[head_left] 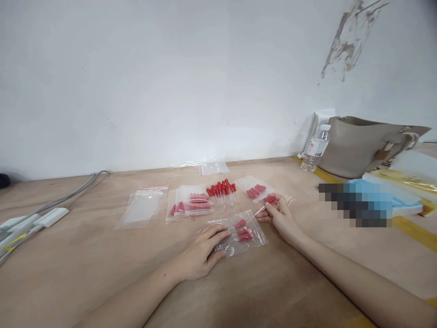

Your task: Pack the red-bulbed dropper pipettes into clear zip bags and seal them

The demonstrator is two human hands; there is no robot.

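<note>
My left hand (202,250) rests on the left end of a clear zip bag (257,238) that lies flat on the table. Its fingers are stretched out over the plastic, with the thumb spread apart. Inside this bag are a few red-bulbed droppers (245,235). Just off the bag's upper right corner, my right hand (280,216) pinches a single dropper (271,200) near its red bulb. The stem points down and left, toward the bag. Beyond both hands, loose droppers (223,189) lie fanned out, bulbs away from me.
Filled zip bags (191,204) are stacked left of the loose droppers, and another filled bag (253,189) lies to their right. Bags without droppers (143,207) lie farther left. At right stand a water bottle (316,150) and grey handbag (362,146). Cables (71,196) run along the left.
</note>
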